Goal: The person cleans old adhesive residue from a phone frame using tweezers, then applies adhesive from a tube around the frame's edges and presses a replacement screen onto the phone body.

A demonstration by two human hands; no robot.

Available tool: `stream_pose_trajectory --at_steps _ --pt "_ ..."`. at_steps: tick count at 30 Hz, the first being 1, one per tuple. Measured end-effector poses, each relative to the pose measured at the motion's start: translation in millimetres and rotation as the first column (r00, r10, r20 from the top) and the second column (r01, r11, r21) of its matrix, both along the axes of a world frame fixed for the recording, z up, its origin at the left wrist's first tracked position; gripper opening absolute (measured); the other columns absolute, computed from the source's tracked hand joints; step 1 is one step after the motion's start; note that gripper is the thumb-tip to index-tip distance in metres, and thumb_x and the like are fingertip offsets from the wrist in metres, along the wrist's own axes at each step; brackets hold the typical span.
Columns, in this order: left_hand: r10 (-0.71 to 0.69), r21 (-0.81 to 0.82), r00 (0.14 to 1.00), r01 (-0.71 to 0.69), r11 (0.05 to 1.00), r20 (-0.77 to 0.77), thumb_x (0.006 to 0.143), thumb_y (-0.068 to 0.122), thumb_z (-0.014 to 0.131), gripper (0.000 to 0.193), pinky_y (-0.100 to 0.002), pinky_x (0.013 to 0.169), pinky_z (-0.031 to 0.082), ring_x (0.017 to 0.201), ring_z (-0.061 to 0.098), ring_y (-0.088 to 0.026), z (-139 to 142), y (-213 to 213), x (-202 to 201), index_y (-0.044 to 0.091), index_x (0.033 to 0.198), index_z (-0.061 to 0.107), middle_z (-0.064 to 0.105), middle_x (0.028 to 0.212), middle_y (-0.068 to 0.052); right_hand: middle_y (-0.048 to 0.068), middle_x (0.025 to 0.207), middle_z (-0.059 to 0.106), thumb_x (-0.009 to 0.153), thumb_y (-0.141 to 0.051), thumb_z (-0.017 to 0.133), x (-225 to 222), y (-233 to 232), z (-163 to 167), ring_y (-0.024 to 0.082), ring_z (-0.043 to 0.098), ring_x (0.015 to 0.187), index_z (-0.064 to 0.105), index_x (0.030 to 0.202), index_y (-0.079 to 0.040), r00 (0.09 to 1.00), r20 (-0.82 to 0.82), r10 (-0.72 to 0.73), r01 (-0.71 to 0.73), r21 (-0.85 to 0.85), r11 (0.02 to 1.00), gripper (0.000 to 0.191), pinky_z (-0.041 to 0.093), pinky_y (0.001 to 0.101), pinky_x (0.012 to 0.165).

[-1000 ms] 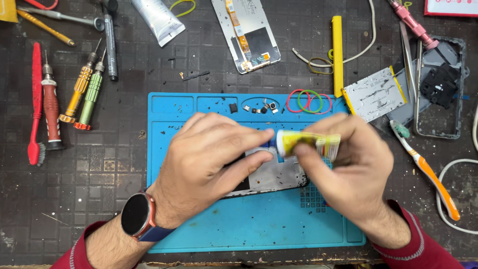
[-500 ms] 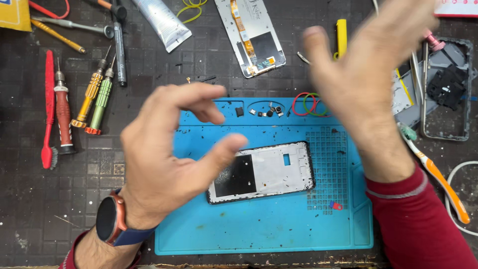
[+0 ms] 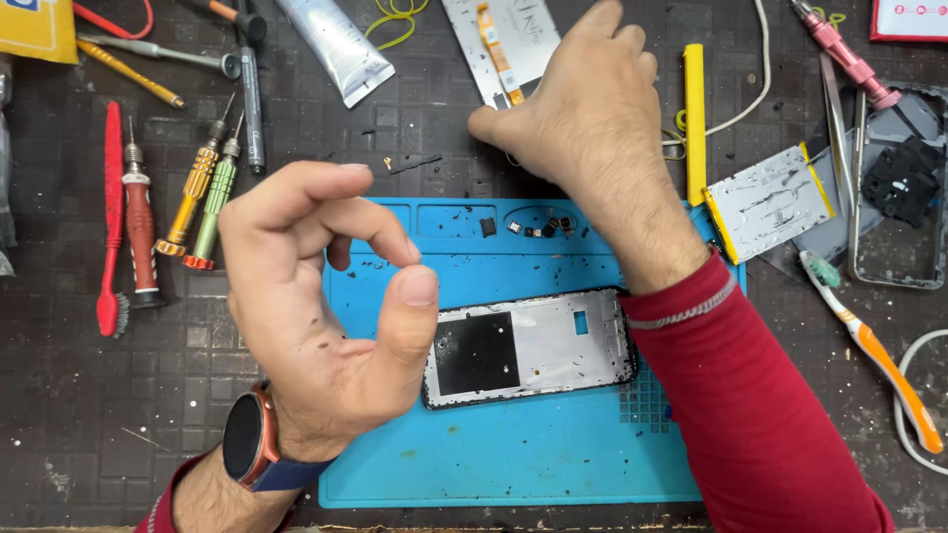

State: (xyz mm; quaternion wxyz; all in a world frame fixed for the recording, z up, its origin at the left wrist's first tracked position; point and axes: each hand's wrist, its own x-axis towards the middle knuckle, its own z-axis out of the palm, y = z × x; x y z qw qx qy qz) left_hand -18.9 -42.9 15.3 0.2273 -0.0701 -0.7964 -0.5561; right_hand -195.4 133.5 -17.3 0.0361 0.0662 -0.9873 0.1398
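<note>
Here the phone frame lies flat on my blue work mat, touched by neither hand. My left hand hovers just beside it, fingers curled, empty. My right hand reaches beyond the mat, loosely spread over the display panel, holding nothing I can see.

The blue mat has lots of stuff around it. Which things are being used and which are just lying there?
In use:
phone frame on the blue mat
screen panel under the right hand

Lying about:
screwdrivers
red brush
toothbrush
grey tube
</note>
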Motion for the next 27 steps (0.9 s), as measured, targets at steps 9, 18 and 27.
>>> stream_pose_trajectory --at_steps 9,18,27 --pt "-0.25 -0.478 0.961 0.166 0.862 -0.116 0.086 0.031 0.086 0.051 -0.038 0.08 0.046 0.087 0.064 -0.023 24.7 8.3 -13.0 0.007 0.121 0.057 0.066 0.095 -0.004 0.028 0.095 0.068 0.073 -0.029 0.09 15.2 17.8 7.3 0.047 0.069 0.082 0.057 0.114 0.009 0.972 -0.223 0.074 -0.082 -0.029 0.996 0.065 0.057 0.0527 0.07" --pt "-0.406 -0.61 0.914 0.337 0.717 0.029 0.068 0.079 0.078 0.099 -0.046 0.09 0.044 0.107 0.059 -0.035 26.7 7.9 -16.9 -0.002 0.121 0.055 0.062 0.12 -0.017 0.004 0.085 0.062 0.095 -0.014 0.074 59.6 79.7 51.8 0.013 0.058 0.073 0.061 0.117 0.002 0.909 0.278 0.312 0.107 -0.876 0.47 0.03 0.046 0.0331 0.063" --pt "-0.386 -0.672 0.891 0.439 0.597 0.239 0.044 0.066 0.089 0.105 -0.046 0.098 0.041 0.12 0.05 -0.038 5.7 7.5 -13.7 -0.002 0.117 0.056 0.052 0.132 -0.021 0.005 0.095 0.051 0.095 -0.013 0.081 116.7 147.1 29.7 0.018 0.064 0.082 0.049 0.102 -0.005 0.859 0.173 0.481 0.349 -0.887 -0.304 0.034 0.052 0.0328 0.066"
